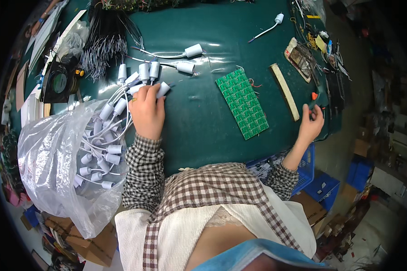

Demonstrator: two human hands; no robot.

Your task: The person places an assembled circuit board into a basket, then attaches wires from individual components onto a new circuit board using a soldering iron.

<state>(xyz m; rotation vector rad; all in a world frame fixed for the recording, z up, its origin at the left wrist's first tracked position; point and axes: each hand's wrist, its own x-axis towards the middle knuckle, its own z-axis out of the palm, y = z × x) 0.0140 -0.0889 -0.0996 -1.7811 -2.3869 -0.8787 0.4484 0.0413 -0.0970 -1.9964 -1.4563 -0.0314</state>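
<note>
My left hand (147,113) reaches over a cluster of white lamp sockets on short white cables. Its thumb and index finger close on one white lamp socket (163,90) at the cluster's right side. More sockets (144,71) lie beyond the fingers; others (113,149) spill from a clear plastic bag (54,158). My right hand (312,123) hovers at the table's right edge, with the thumb and curled fingers apart and nothing visible between them. Just beyond its fingertips is a small orange-tipped object (314,95), whose kind I cannot make out.
A green circuit board panel (242,104) lies mid-table, beside a pale narrow strip (285,91). Two cabled sockets (185,67) rest farther back, another (279,18) at far right. A black fan (59,83) and a bundle of dark wires (105,45) occupy the left. A blue crate (306,167) stands below the right edge.
</note>
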